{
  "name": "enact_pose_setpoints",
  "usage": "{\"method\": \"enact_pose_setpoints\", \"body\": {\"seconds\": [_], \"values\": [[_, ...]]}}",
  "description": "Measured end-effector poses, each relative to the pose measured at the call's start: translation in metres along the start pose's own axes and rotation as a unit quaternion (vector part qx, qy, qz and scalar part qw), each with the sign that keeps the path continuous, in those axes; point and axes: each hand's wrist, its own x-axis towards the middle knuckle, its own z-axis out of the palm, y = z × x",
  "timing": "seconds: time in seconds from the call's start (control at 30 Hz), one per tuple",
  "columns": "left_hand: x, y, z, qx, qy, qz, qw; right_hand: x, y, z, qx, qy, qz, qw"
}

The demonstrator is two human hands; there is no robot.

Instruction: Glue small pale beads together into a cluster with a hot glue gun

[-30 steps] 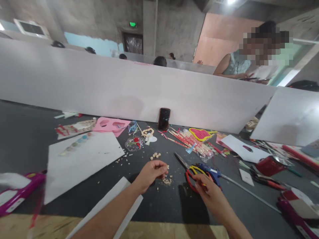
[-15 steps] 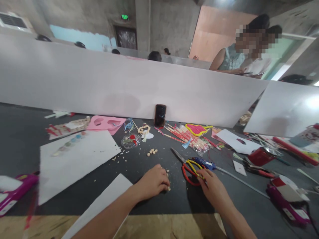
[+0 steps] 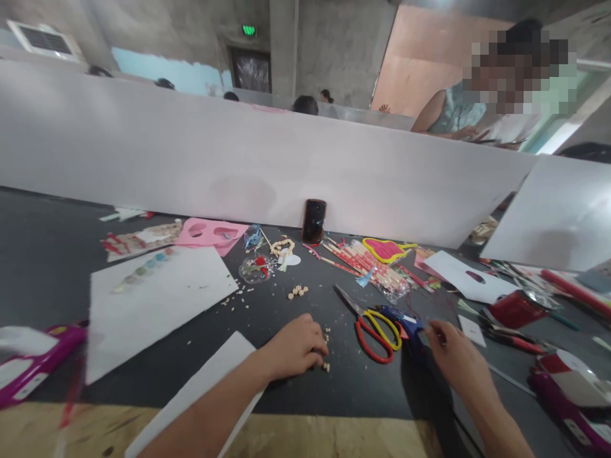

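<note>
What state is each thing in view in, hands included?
Left hand: fingers curled, resting beside scattered cream beads
Right hand: empty, open
Red-and-yellow scissors: lying flat, blades closed
Blue hot glue gun: lying on its side
Phone: propped upright, screen dark

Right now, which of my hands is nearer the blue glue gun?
Right. Your right hand is just to the right of the blue glue gun, with a small gap between them. Your left hand is farther left, beyond the red-and-yellow scissors.
</note>
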Motion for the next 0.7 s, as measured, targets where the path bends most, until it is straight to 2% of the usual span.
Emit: {"method": "enact_pose_setpoints", "body": {"seconds": [0.23,0.33,0.5,0.7], "values": [[-0.001,-0.013,-0.007,0.033,0.109,-0.154,0.982,-0.005,-0.004,0.009,0.004,-0.068,0.042,0.997],[-0.001,-0.017,-0.005,0.06,0.096,-0.189,0.975,-0.005,-0.008,0.009,0.014,-0.098,0.062,0.993],[-0.002,-0.018,-0.003,0.07,0.059,-0.198,0.976,0.001,-0.015,0.006,0.049,-0.133,0.062,0.988],[-0.003,-0.016,-0.005,0.082,0.049,-0.202,0.975,0.006,-0.018,0.001,0.121,-0.137,0.084,0.979]]}}
